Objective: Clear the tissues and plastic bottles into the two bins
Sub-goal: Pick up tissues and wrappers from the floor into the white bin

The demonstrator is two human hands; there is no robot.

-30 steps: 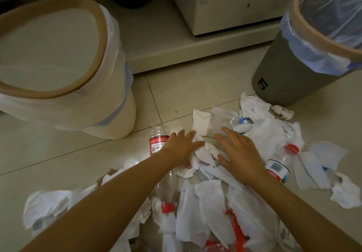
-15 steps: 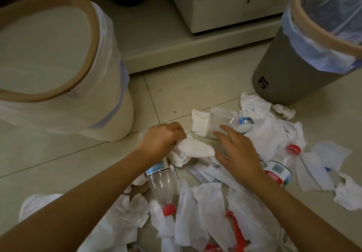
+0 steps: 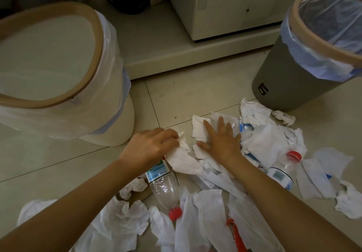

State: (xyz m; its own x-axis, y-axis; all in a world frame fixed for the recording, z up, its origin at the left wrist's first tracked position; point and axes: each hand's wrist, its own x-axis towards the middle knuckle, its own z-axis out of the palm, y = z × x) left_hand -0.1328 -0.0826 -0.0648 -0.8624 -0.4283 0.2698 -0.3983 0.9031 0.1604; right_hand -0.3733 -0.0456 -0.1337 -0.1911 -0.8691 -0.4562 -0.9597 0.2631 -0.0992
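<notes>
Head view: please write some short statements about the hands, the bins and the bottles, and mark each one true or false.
1. The left hand grips a tissue. True.
2. The right hand holds a bottle. False: it lies flat on tissues with straight fingers.
3. The grey bin stands right of the white bin. True.
4. The bottle near the left hand stands upright. False: it lies on the floor.
</notes>
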